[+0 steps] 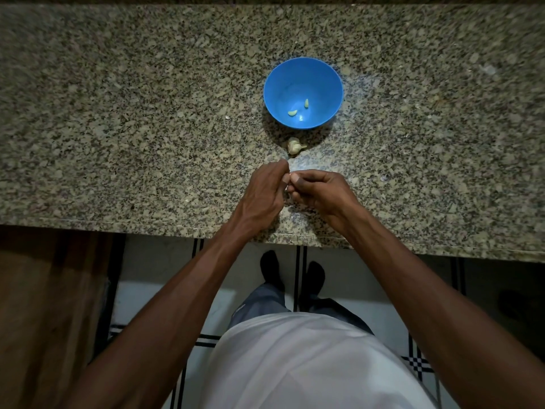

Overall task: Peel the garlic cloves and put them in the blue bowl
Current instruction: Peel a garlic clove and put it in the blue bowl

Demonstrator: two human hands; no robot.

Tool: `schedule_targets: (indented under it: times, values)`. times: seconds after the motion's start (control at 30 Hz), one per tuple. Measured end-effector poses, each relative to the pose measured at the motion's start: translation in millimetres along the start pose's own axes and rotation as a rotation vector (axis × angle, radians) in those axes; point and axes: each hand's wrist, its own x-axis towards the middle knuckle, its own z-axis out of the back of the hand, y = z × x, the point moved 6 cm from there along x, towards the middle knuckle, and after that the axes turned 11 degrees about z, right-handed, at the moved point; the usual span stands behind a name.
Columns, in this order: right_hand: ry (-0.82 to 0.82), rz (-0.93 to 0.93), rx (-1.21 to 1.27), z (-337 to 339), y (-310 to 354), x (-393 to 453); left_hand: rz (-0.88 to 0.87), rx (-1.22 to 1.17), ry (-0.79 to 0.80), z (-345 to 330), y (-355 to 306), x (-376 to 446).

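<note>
L hand [265, 188] + R hand [317, 188] fingers curled, pinching a clove [288, 187] betw them, mostly hidden. Bowl [277, 81] w/ 3 peeled cloves [292, 113]. Garlic [295, 146] near bowl on counter [118, 113].

In front of you runs a speckled granite counter [147, 113], its front edge crossing the view from left to right. A blue bowl [277, 84] stands on it near the middle, and a piece of unpeeled garlic [295, 146] lies on the stone just in front of the bowl, close to it but apart.
</note>
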Motion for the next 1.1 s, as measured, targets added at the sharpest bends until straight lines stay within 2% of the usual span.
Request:
schedule_targets:
  times: [0.13,0.33,0.57,0.7,0.9,1.0,1.1]
  values:
    - [-0.040,0.029,-0.030,-2,0,1,0.053,-0.060,-0.004,3,-6,0]
    - [-0.105,0.266,-0.189,-5,18,-2,0.231,-0.132,-0.037,-1,-5,0]
    - [-0.139,0.402,-0.396,-2,25,-2,0.458,-0.229,0.056,-8,-10,-1]
    - [-0.121,0.439,-0.488,-2,24,-2,0.570,-0.312,0.129,-13,-2,-2]
    - [-0.076,0.487,-0.622,1,25,-4,0.777,-0.596,0.257,-30,15,-4]
    - [-0.032,0.471,-0.613,4,23,-2,0.837,-0.765,0.310,-37,17,-5]
    - [-0.027,0.416,-0.493,7,17,-1,0.867,-0.860,0.329,-38,15,-7]
